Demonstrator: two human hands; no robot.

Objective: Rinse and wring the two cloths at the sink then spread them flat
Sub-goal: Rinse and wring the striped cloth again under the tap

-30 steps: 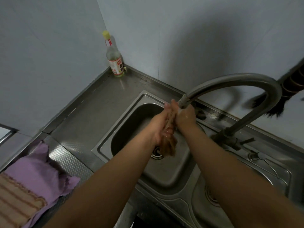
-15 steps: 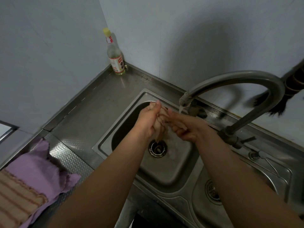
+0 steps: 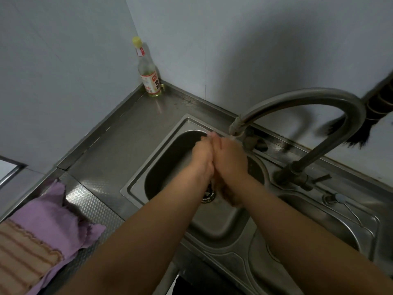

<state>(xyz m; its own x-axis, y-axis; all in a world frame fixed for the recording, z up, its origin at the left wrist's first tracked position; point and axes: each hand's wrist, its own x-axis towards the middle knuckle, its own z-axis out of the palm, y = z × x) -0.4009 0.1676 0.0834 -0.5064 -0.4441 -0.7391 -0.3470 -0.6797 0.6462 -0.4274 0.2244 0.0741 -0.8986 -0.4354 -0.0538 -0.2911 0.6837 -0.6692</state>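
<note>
Left hand (image 3: 203,155) and right hand (image 3: 230,160), fingers pressed around a brown cloth (image 3: 230,195) under the tap (image 3: 236,126): soaked, limp, slippery, best gripped at both ends

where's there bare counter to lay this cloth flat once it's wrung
Best patch: the steel counter between the bottle in the corner and the left basin. The textured strip beside the purple cloth is narrower. Crowded: the basin, where both hands press the brown cloth under the faucet.
</note>
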